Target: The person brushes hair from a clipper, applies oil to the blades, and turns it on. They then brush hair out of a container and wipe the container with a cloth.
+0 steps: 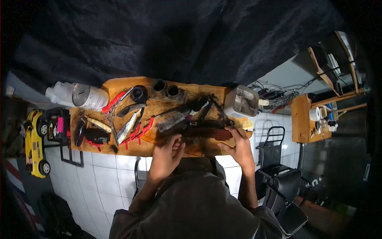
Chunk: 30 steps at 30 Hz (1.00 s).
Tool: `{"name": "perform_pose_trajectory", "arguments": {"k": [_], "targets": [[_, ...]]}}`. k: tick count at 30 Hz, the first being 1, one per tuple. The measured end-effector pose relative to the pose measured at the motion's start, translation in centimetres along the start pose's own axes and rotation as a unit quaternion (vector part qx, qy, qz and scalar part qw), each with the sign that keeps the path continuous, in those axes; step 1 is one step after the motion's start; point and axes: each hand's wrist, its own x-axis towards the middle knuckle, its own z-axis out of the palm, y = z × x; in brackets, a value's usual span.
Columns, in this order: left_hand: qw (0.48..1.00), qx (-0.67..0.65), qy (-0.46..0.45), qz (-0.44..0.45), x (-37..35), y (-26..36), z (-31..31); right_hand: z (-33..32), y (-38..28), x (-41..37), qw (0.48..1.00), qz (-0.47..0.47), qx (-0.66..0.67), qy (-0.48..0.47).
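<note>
My right hand (239, 149) is at the right end of a long reddish-brown ridged piece that looks like a brush (213, 134), its thumb and fingers closed around that end. My left hand (169, 156) is at the front edge of the wooden board (139, 149), its fingers curled in; what they hold, if anything, is hidden. Just left of it lies an orange-brown comb (152, 136). Behind the hands is a grey comb (170, 121) beside dark tools. Red clips (135, 135) and scissors (111, 115) lie farther left.
A grey square container (241, 101) stands at the board's right end, a large tin (89, 96) at the left. Dark round cups (159, 88) line the back. Folding chairs (280, 175) stand right, a yellow toy car (35, 143) left. A dark cloth (175, 44) hangs behind.
</note>
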Motion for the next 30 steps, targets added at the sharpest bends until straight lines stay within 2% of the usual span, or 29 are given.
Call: {"name": "perform_pose_trajectory", "arguments": {"k": [3, 4, 7, 8, 12, 16, 19, 20, 23, 25, 29, 30], "targets": [[0.999, -0.002, -0.052, 0.007, 0.5, -0.8, -0.8, 1.0, 0.6, -0.6, 0.999, 0.043, -0.017, 0.011], [0.998, 0.002, -0.061, 0.018, 0.7, -1.1, -0.8, 1.4, 0.9, -0.7, 0.999, 0.030, -0.023, 0.033], [0.995, 0.012, -0.075, 0.057, 1.1, -1.5, -1.1, 1.1, 1.1, -0.9, 0.996, 0.021, -0.080, 0.010], [0.995, 0.010, -0.081, 0.060, 1.1, -1.2, -1.2, 1.2, 1.3, -1.1, 0.996, 0.000, -0.081, 0.024], [0.992, 0.016, -0.112, 0.061, 1.7, -1.3, -1.5, 0.6, -0.1, -1.9, 0.999, 0.039, -0.011, 0.034], [0.990, 0.023, -0.115, 0.075, 2.1, -2.0, -2.7, 0.2, -1.1, -3.5, 0.997, 0.064, -0.037, 0.027], [0.990, 0.007, -0.132, 0.048, 2.5, -1.8, -2.8, 0.3, -1.9, -4.7, 0.991, 0.103, -0.059, 0.065], [0.990, 0.014, -0.132, 0.056, 2.6, -1.7, -2.7, 0.2, -2.4, -4.8, 0.990, 0.081, -0.073, 0.095], [0.988, 0.030, -0.117, 0.095, 3.0, -1.1, -2.0, -0.1, -2.5, -5.4, 0.985, 0.122, -0.011, 0.125], [0.986, 0.030, -0.092, 0.132, 3.0, -0.8, -0.7, -0.4, -2.0, -5.4, 0.980, 0.121, -0.022, 0.158], [0.986, 0.039, -0.104, 0.125, 3.2, 0.8, 1.8, -2.0, -1.0, -5.0, 0.969, 0.171, 0.042, 0.176], [0.986, 0.034, -0.134, 0.089, 3.5, 1.5, 2.4, -2.6, -0.7, -4.6, 0.966, 0.178, 0.061, 0.180]]}}
